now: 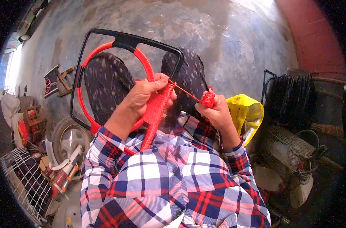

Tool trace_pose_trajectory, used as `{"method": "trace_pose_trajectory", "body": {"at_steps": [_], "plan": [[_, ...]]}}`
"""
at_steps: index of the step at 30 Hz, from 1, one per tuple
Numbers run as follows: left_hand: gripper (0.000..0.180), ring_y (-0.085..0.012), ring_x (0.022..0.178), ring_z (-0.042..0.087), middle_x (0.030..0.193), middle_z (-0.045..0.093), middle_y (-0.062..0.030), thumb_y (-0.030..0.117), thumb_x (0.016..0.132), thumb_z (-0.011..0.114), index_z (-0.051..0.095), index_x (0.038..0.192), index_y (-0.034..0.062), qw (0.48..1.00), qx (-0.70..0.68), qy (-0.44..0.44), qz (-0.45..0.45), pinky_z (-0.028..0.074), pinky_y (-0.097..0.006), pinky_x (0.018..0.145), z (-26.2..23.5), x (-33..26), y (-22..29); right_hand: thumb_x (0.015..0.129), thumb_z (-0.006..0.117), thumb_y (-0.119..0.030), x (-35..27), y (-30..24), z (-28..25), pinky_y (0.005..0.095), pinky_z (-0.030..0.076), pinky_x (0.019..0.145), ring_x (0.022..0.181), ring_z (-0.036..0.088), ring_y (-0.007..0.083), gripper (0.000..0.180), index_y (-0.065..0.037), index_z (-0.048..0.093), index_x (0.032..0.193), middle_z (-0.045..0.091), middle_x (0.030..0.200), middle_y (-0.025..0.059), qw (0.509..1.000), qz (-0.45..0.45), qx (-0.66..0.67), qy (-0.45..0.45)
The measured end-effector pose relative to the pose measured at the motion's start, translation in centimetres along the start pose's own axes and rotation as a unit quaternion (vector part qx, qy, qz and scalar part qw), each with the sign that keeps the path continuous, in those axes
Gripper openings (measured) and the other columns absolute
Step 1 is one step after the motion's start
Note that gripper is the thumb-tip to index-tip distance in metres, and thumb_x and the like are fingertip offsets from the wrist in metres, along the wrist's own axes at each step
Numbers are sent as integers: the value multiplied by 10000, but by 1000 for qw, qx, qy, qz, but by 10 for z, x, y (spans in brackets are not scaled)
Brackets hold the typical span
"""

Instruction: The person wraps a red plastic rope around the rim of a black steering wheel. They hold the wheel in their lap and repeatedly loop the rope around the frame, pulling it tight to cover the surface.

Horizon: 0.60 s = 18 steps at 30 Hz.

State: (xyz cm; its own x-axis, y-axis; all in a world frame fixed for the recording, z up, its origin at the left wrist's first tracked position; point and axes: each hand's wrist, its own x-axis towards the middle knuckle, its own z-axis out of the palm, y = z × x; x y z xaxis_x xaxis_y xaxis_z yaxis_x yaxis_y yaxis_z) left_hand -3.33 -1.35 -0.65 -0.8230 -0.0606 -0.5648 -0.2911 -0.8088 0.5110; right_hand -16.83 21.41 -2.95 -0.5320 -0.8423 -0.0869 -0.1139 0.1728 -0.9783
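Note:
A black frame (154,42) with a ring inside it lies across my lap, tilted over my knees. Tight turns of red cord (157,108) cover much of the ring and a bar on its near right side. My left hand (138,98) is closed around this wrapped bar, thumb pressed near its upper end. To the right, my right hand (219,116) is closed on a small bundle of red cord (208,100). A single red strand (188,93) stretches straight between the bundle and the bar's upper end. Black shows bare at the ring's top and left side.
A yellow plastic bag (239,110) stands just right of my right hand. Farther right are a stack of black frames (291,98) and a wire mesh basket (289,142). On the left are a small wooden stool (62,84), a wheel (68,136) and a white wire rack (24,182).

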Motion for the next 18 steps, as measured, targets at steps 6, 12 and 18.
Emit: {"method": "trace_pose_trajectory", "body": {"at_steps": [6, 12, 18], "plan": [[139, -260, 625, 688, 790, 671, -170, 172, 952, 607, 548, 1015, 64, 1000, -19, 18, -12, 593, -337, 544, -4, 4, -2, 846, 697, -121, -2, 2, 7, 265, 352, 486, 502, 477, 83, 268, -98, 540, 630, 510, 556, -30, 970, 112, 191, 96], [143, -278, 627, 695, 766, 670, -191, 137, 927, 605, 546, 1040, 72, 1000, -19, 11, -10, 599, -361, 532, 1, 1, 4, 850, 700, -129, -1, 7, 4, 256, 345, 480, 493, 475, 77, 251, -113, 540, 657, 521, 563, -25, 966, 142, 200, 85], [196, -286, 661, 697, 841, 679, -220, 171, 919, 615, 544, 1056, 48, 998, -56, -10, -5, 607, -381, 573, -5, 3, 2, 846, 683, -174, 19, 19, -14, 318, 460, 602, 631, 589, 178, 161, -57, 576, 870, 605, 698, 30, 982, 163, -18, 94]]}}
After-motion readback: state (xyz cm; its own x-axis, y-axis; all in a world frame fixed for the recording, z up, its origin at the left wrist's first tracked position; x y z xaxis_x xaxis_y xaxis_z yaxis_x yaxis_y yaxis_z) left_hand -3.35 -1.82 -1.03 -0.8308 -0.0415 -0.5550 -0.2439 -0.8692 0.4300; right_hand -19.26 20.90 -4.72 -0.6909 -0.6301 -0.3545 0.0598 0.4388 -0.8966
